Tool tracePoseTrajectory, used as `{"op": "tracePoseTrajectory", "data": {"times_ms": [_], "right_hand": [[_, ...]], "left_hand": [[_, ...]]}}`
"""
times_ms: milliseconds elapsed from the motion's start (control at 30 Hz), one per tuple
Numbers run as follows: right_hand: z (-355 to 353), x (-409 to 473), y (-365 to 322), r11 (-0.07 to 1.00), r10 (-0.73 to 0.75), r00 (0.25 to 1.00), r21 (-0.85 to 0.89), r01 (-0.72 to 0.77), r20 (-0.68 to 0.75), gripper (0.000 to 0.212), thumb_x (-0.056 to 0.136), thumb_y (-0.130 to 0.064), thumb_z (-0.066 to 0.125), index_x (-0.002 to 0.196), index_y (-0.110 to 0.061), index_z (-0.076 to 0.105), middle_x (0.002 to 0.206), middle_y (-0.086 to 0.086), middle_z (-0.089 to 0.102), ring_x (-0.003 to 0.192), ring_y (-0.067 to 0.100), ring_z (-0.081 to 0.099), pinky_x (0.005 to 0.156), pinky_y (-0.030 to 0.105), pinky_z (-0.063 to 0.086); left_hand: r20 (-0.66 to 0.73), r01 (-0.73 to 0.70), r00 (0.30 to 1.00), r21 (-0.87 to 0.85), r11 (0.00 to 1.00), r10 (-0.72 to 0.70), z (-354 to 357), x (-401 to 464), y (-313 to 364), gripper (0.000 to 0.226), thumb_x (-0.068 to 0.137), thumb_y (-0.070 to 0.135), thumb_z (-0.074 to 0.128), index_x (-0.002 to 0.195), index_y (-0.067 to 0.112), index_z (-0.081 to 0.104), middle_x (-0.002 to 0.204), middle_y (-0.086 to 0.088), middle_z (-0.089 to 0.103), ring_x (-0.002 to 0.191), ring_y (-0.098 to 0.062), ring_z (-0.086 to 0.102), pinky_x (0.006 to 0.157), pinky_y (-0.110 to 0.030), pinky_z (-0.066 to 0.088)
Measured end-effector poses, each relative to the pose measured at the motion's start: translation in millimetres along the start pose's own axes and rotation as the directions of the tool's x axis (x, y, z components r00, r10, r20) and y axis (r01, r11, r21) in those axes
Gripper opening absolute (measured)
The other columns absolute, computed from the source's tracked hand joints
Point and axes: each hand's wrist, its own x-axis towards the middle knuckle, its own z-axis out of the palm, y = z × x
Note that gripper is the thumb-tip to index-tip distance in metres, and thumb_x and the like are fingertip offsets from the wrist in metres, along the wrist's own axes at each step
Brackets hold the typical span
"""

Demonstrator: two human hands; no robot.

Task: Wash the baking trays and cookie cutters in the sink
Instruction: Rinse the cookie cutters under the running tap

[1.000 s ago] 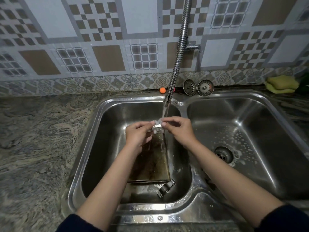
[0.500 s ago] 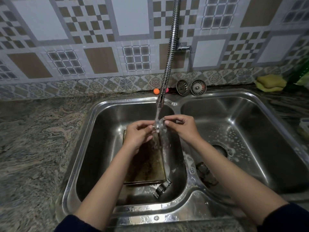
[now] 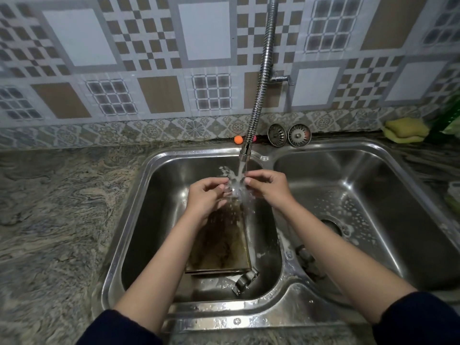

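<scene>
A wall of patterned tiles in white, grey and tan is rising behind a marbled stone counter (image 3: 49,207), and a steel double sink (image 3: 271,317) is sitting in that counter. A flexible metal faucet hose (image 3: 263,70) is hanging down over the left basin, and water (image 3: 240,175) is pouring from its nozzle.

Both hands are meeting under the stream above the left basin. The left hand (image 3: 205,197) and the right hand (image 3: 270,186) are each curling their fingers and pinching a small metal cookie cutter (image 3: 232,189) between fingertips and thumbs; the splashing water is blurring the piece, so its shape cannot be told. Dark sleeves are showing at the bottom edge.

Below the hands, a stained baking tray (image 3: 220,247) is lying flat on the floor of the left basin, brown and streaked. A second metal cookie cutter (image 3: 245,281) is lying just beside the tray's near right corner.

The right basin is holding soap foam around its drain (image 3: 332,226). Two sink strainers (image 3: 288,135) are leaning against the wall behind the divider, an orange ball (image 3: 238,139) is sitting left of the hose, and a yellow sponge (image 3: 404,129) is resting at the far right of the counter.
</scene>
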Motion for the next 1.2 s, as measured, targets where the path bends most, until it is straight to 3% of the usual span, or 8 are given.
{"op": "tracePoseTrajectory", "data": {"times_ms": [100, 300, 433, 633, 800, 967, 1100, 1200], "right_hand": [[-8.1, -2.7, 1.5, 1.000, 0.002, 1.000, -0.018, -0.002, -0.018, 0.016, 0.080, -0.003, 0.071, 0.088, -0.017, 0.073, 0.087, 0.002, 0.072, 0.072, 0.010, 0.067, 0.072, 0.029, 0.055], [-14.3, -11.0, -4.2, 0.997, -0.066, 0.998, -0.038, 0.065, -0.023, 0.015, 0.080, 0.001, 0.071, 0.091, -0.009, 0.073, 0.085, -0.001, 0.070, 0.072, 0.002, 0.065, 0.068, 0.019, 0.052], [-2.6, -9.9, -7.4, 0.990, -0.105, 0.994, -0.095, 0.105, 0.009, 0.019, 0.079, 0.001, 0.071, 0.098, -0.001, 0.072, 0.085, 0.003, 0.071, 0.071, -0.001, 0.065, 0.065, 0.013, 0.049], [18.4, -0.8, -15.3, 0.991, -0.089, 0.994, -0.098, 0.096, 0.069, 0.013, 0.080, 0.002, 0.070, 0.084, -0.010, 0.070, 0.102, 0.007, 0.069, 0.072, -0.002, 0.064, 0.058, 0.007, 0.044], [-3.0, -0.7, -21.6, 0.986, -0.120, 0.993, -0.114, 0.119, 0.003, 0.022, 0.076, -0.005, 0.076, 0.098, -0.007, 0.071, 0.090, 0.001, 0.069, 0.080, 0.010, 0.063, 0.075, 0.021, 0.052], [-64.0, -26.6, -22.5, 0.966, -0.159, 0.987, -0.208, 0.156, 0.001, 0.019, 0.079, -0.005, 0.073, 0.091, -0.019, 0.072, 0.078, -0.006, 0.072, 0.071, 0.011, 0.065, 0.067, 0.021, 0.053], [-119.9, -60.6, 1.1, 0.943, -0.085, 0.994, -0.329, 0.057, -0.072, 0.021, 0.079, -0.001, 0.071, 0.099, -0.006, 0.071, 0.083, 0.004, 0.071, 0.066, 0.000, 0.064, 0.067, 0.013, 0.053], [-153.4, -77.5, 34.0, 0.884, 0.040, 0.991, -0.457, -0.095, -0.128, 0.018, 0.078, 0.001, 0.072, 0.094, -0.008, 0.071, 0.081, 0.001, 0.068, 0.062, -0.007, 0.063, 0.063, 0.005, 0.048]], "left_hand": [[0.022, 0.010, 1.000, 0.006, 1.000, -0.010, 7.5, -0.2, -1.8, 0.019, 0.092, 0.002, 0.054, 0.092, 0.014, 0.069, 0.087, -0.003, 0.070, 0.081, -0.014, 0.069, 0.069, -0.023, 0.054], [0.034, 0.013, 0.999, -0.026, 1.000, -0.012, 13.3, -8.2, 0.8, 0.021, 0.092, -0.001, 0.053, 0.089, 0.012, 0.069, 0.083, -0.005, 0.069, 0.066, -0.008, 0.068, 0.060, -0.019, 0.056], [-0.003, 0.011, 1.000, -0.029, 1.000, -0.011, 2.3, -9.7, 2.6, 0.022, 0.092, 0.000, 0.052, 0.087, 0.015, 0.069, 0.096, -0.012, 0.070, 0.085, -0.021, 0.069, 0.076, -0.031, 0.056], [-0.059, -0.015, 0.998, -0.024, 1.000, 0.014, -16.7, -8.6, 6.2, 0.022, 0.093, 0.002, 0.052, 0.093, 0.017, 0.068, 0.103, -0.009, 0.069, 0.093, -0.019, 0.068, 0.058, -0.020, 0.055], [-0.010, -0.040, 0.999, -0.051, 0.998, 0.039, -14.2, -19.5, 5.3, 0.026, 0.094, 0.005, 0.052, 0.108, 0.021, 0.066, 0.107, -0.002, 0.069, 0.099, -0.016, 0.067, 0.074, -0.025, 0.056], [0.114, 0.005, 0.992, 0.345, 0.939, -0.047, -5.4, -37.9, -44.6, 0.020, 0.090, 0.011, 0.059, 0.105, 0.022, 0.067, 0.108, 0.002, 0.067, 0.100, -0.014, 0.063, 0.088, -0.034, 0.053], [0.305, -0.006, 0.914, 0.668, 0.744, -0.267, -3.1, -45.9, -103.5, 0.007, 0.087, 0.015, 0.065, 0.091, 0.019, 0.070, 0.094, 0.000, 0.069, 0.083, -0.008, 0.061, 0.079, -0.021, 0.048], [0.362, -0.034, 0.825, 0.799, 0.601, -0.434, -1.9, -45.4, -134.7, 0.011, 0.086, 0.016, 0.066, 0.094, 0.013, 0.073, 0.092, -0.002, 0.072, 0.085, -0.013, 0.066, 0.078, -0.022, 0.050]]}}
